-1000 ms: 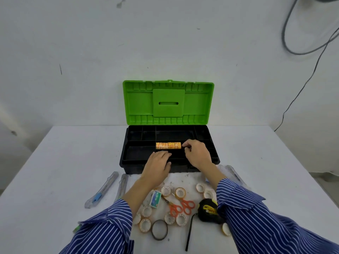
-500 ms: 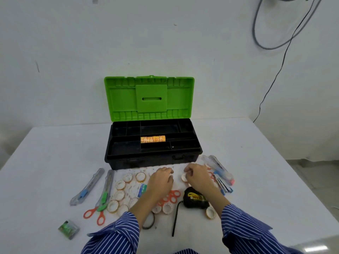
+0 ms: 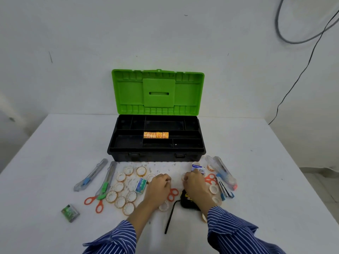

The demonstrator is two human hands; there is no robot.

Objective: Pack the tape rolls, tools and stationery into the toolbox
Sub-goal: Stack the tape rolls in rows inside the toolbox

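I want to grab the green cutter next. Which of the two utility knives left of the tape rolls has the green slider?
The utility knife nearer the tape rolls, lying over the orange scissors; the outer knife has a blue slider.

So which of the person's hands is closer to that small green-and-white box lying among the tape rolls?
The left. The left hand lies just right of the small green-and-white box, nearly touching it. The right hand is farther right, beyond the left hand.
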